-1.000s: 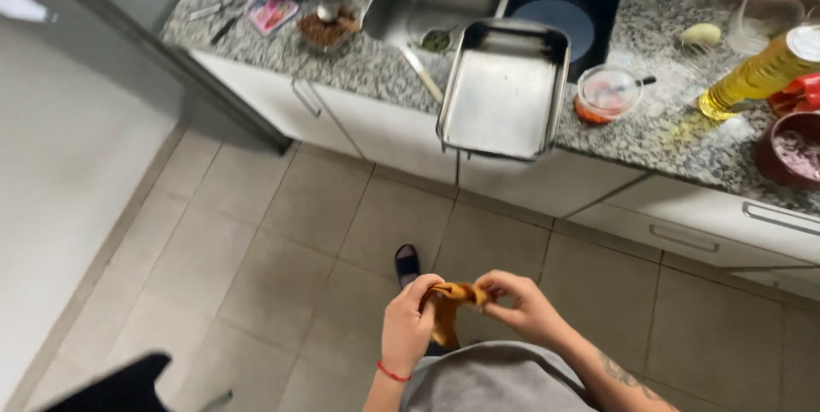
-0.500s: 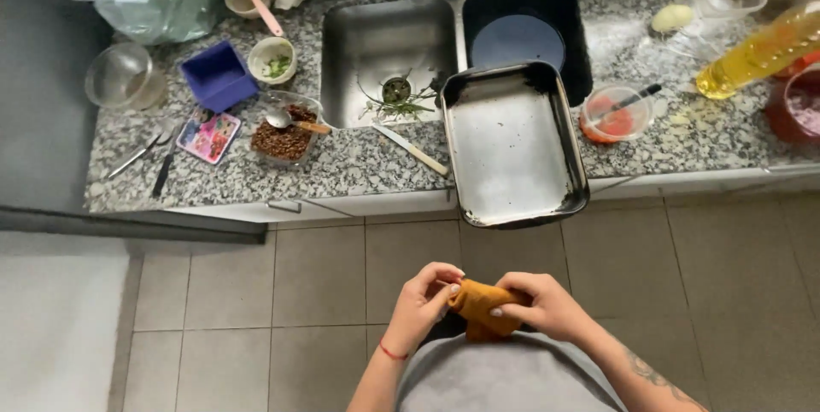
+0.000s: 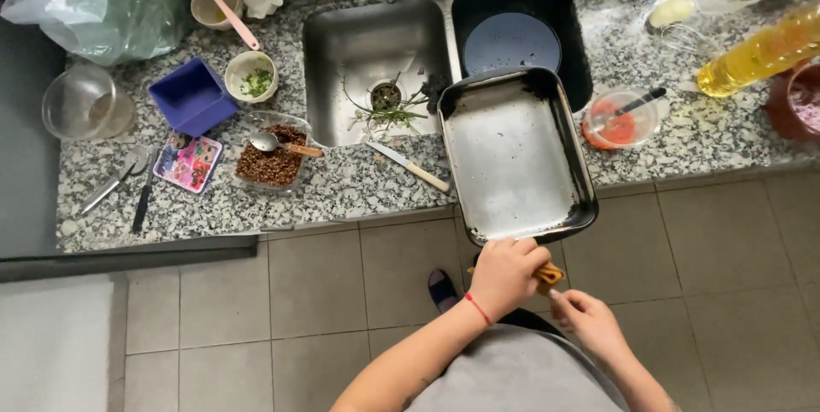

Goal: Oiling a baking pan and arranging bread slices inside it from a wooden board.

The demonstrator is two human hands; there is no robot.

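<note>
Right, nearest first: left hand (image 3: 506,275) is fisted around a folded orange-brown cloth (image 3: 548,275), knuckles up, forearm coming in from lower left with a red thread at the wrist. Cloth sits just under the near rim of the metal baking tray (image 3: 512,160), probably there as a pad between palm and metal. Right hand (image 3: 586,320) is just beside it and lower, fingers loosely curled, index tip touching the cloth's free edge; it isn't clamped on anything, looks like it's steadying or tidying the fold.

Tray is empty, scorched at the corners, and overhangs the granite counter (image 3: 342,194) edge toward the person, which puts that rim within easy reach. Its far end overlaps a black dish rack (image 3: 572,53) holding a blue plate (image 3: 512,43).

Further back: knife (image 3: 410,166) on the counter left of the tray, steel sink (image 3: 359,62) with green scraps around the drain, a clear dish of brown grains (image 3: 269,160) with a spoon in it, oil bottle (image 3: 760,52) lying far right
</note>
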